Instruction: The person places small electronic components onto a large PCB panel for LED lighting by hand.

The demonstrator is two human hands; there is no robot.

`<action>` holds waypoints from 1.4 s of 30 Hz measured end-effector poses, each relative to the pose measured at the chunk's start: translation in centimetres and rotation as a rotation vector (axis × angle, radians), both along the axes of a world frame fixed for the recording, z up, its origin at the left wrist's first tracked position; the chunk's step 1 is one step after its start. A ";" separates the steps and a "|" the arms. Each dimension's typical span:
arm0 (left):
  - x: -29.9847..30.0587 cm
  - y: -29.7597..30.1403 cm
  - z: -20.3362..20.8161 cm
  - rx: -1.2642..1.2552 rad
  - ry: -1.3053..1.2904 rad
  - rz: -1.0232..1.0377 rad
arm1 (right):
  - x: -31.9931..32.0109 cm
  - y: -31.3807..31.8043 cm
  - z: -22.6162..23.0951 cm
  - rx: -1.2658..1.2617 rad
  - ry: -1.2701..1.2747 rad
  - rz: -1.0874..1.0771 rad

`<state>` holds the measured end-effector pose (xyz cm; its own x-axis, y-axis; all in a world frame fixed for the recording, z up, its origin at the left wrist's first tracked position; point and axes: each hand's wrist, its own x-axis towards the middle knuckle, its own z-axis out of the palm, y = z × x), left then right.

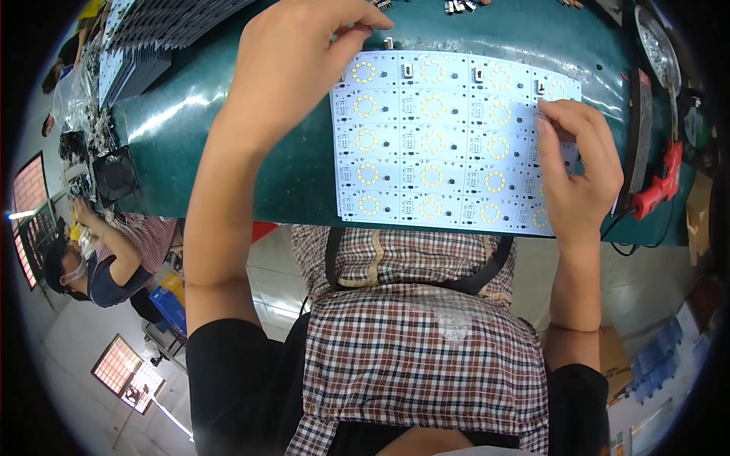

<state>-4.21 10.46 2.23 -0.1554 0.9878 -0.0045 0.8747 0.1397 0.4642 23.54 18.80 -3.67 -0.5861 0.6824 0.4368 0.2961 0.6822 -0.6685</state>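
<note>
A white sheet of circuit boards lies on the green table, with rings of small yellow LEDs in rows. Along its far row sit small slide switches, one of them near the middle and another slide switch toward the right. My right hand is over the sheet's right side, thumb and forefinger curled into a pinch just below that right switch; anything between the tips is too small to make out. Past the far left corner, my left hand reaches forward, forefinger extended and nothing visible in it. A loose switch lies just below its fingertips.
More loose switches lie along the table's far side. A tall stack of boards stands at the far left. On the right are a red-handled tool with a cable and a dark bar. Another person works at the left.
</note>
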 end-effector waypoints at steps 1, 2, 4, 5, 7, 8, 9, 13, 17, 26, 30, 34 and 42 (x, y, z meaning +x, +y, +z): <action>-0.6 0.4 -0.3 -0.018 0.014 -0.001 | 0.1 0.0 0.1 -0.065 -0.001 -0.001; -1.3 0.8 -0.8 -0.013 0.017 0.005 | 0.3 0.1 0.2 -0.060 0.002 0.005; -2.3 1.6 -1.8 0.050 -0.157 -0.266 | 0.8 0.3 0.6 -0.233 0.037 -0.005; -2.8 1.7 -1.9 0.058 -0.156 -0.262 | 0.9 0.3 0.8 -0.225 0.036 0.000; -3.0 2.6 -2.7 -0.050 -0.123 -0.334 | 1.6 0.4 1.1 -0.437 0.088 -0.034; -3.2 2.9 -2.7 -0.038 -0.140 -0.343 | 1.8 0.4 1.0 -0.426 0.071 -0.046; -3.1 3.2 -2.4 -0.063 -0.063 -0.319 | 2.3 0.5 0.8 -0.516 0.073 -0.032; -2.7 3.1 -2.8 -0.006 0.069 -0.241 | 2.7 0.6 1.3 -0.677 0.060 -0.051; -3.0 2.4 -3.7 0.070 0.000 -0.149 | 2.7 0.7 1.5 -0.750 0.073 -0.076; -2.3 1.4 -3.2 0.110 -0.287 0.066 | 2.6 1.7 1.9 -0.538 -0.077 -0.073; -2.7 0.5 -3.8 0.121 -0.675 0.181 | 2.2 2.0 2.9 -0.396 -0.244 -0.003; -2.9 -0.4 -3.8 0.143 -0.815 0.218 | 2.0 2.4 3.7 -0.351 -0.360 0.043; -3.5 -3.0 -4.3 0.200 -0.829 0.188 | 1.1 2.3 3.5 -0.023 -0.469 0.099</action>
